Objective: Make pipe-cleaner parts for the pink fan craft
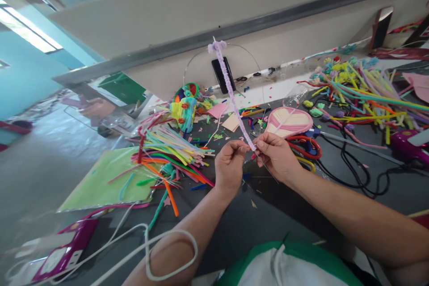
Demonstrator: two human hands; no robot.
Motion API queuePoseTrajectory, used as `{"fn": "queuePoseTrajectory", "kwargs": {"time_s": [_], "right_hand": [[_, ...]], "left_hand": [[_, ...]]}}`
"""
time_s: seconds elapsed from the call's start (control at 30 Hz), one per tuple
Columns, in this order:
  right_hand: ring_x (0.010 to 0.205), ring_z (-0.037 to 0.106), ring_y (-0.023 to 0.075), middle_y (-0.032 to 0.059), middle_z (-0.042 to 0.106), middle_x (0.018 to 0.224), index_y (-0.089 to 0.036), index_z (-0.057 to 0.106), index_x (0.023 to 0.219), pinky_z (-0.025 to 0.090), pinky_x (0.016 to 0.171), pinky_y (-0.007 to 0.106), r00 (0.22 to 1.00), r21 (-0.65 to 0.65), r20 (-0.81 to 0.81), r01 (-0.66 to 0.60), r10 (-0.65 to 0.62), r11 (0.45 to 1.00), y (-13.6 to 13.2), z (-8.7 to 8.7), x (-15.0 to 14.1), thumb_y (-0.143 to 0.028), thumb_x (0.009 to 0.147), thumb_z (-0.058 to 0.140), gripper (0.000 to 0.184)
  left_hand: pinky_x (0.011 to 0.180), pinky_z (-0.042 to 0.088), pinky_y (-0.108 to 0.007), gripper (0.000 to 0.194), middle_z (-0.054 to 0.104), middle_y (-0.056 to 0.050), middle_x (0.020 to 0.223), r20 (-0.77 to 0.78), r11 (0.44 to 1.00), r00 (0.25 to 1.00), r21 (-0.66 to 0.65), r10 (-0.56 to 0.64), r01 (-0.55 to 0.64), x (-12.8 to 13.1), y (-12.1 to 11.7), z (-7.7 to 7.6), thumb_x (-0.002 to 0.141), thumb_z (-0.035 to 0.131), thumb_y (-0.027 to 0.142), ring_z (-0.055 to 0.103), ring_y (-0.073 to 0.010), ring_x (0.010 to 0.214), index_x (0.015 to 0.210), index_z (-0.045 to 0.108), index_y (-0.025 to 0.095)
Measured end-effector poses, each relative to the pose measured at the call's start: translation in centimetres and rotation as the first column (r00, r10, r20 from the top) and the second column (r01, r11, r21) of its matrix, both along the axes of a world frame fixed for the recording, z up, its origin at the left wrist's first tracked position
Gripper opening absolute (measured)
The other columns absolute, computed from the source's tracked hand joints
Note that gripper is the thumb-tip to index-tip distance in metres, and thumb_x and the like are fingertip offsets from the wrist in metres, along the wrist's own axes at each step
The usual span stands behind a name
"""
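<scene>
A long lilac pipe-cleaner stem [229, 87] rises from between my two hands and leans away to the upper left. At its far tip sits a small fluffy lilac knot, and a thin wire arcs out on either side of it. My left hand [230, 164] pinches the stem's near end between thumb and fingertips. Close beside it, touching the same end, my right hand [277, 155] is also closed in a pinch. Thin wire sticks out below my right fingers. Exactly how the fingertips overlap on the stem is hidden.
Left lies a pile of coloured pipe cleaners [174, 143] by a green sheet [103, 178]; another pipe-cleaner heap [368, 94] lies right. A pink heart-shaped piece [290, 121] and a black phone [221, 76] lie beyond my hands. White cable [147, 241] crosses near my left forearm.
</scene>
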State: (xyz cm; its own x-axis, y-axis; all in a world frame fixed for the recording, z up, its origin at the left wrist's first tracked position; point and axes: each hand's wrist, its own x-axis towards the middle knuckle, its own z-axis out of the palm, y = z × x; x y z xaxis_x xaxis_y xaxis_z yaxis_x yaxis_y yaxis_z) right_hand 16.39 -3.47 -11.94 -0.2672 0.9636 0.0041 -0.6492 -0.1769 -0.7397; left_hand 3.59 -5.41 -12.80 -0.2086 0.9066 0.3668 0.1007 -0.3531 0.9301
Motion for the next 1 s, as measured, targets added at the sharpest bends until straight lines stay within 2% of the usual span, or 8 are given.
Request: {"fn": "queuePoseTrajectory", "kwargs": {"time_s": [0.27, 0.4, 0.5, 0.83, 1.0], "right_hand": [[0.045, 0.048, 0.0071, -0.0036, 0.055, 0.056, -0.016, 0.06, 0.069, 0.045, 0.036, 0.017, 1.0, 0.017, 0.021, -0.011, 0.011, 1.0, 0.0, -0.4, -0.1, -0.028, 0.068, 0.074, 0.019], [0.051, 0.051, 0.0078, -0.0015, 0.059, 0.069, -0.018, 0.064, 0.083, 0.044, 0.036, 0.016, 1.0, 0.054, -0.012, -0.025, 0.026, 0.998, -0.2, -0.4, -0.5, -0.026, 0.069, 0.073, 0.019], [0.054, 0.051, 0.007, -0.0012, 0.059, 0.076, -0.018, 0.065, 0.085, 0.042, 0.037, 0.016, 1.0, 0.073, -0.031, 0.0, 0.002, 0.997, -0.4, -0.5, -0.8, -0.023, 0.066, 0.075, 0.022], [0.05, 0.047, 0.0064, -0.0023, 0.058, 0.069, -0.018, 0.064, 0.077, 0.037, 0.036, 0.016, 0.995, 0.068, 0.02, 0.096, -0.098, 0.993, -0.1, -0.7, -1.0, -0.023, 0.064, 0.075, 0.018], [0.049, 0.048, 0.0074, -0.0018, 0.059, 0.066, -0.017, 0.063, 0.075, 0.036, 0.035, 0.017, 0.997, 0.025, 0.024, 0.076, -0.076, 0.997, 0.1, -0.8, -1.0, -0.025, 0.062, 0.076, 0.02]], "left_hand": [[0.066, 0.043, -0.023, 0.015, 0.061, 0.0, 0.07, 0.105, 1.0, 0.994, -0.025, 0.005, -0.002, 0.3, 0.3, -0.2, 0.078, 0.064, 0.032, 0.054, -0.0111, 0.066, 0.076, 0.062, 0.017], [0.069, 0.045, -0.023, 0.014, 0.062, 0.0, 0.072, 0.208, 0.999, 0.978, -0.033, -0.007, 0.014, 0.4, 0.5, 0.1, 0.079, 0.063, 0.031, 0.056, -0.0109, 0.067, 0.077, 0.062, 0.017], [0.068, 0.045, -0.022, 0.012, 0.062, 0.001, 0.07, 0.25, 1.0, 0.968, -0.02, -0.007, 0.012, 0.5, 0.6, 0.1, 0.078, 0.065, 0.029, 0.057, -0.01, 0.067, 0.076, 0.062, 0.017], [0.069, 0.045, -0.022, 0.011, 0.062, 0.001, 0.071, 0.228, 0.999, 0.973, -0.04, 0.02, -0.011, 0.5, 0.7, -0.5, 0.078, 0.065, 0.029, 0.057, -0.0099, 0.067, 0.078, 0.063, 0.018], [0.071, 0.046, -0.024, 0.012, 0.062, 0.0, 0.073, 0.169, 1.0, 0.985, -0.03, 0.012, -0.007, 0.3, 0.7, -0.8, 0.079, 0.063, 0.029, 0.057, -0.0112, 0.069, 0.078, 0.062, 0.018]]}}
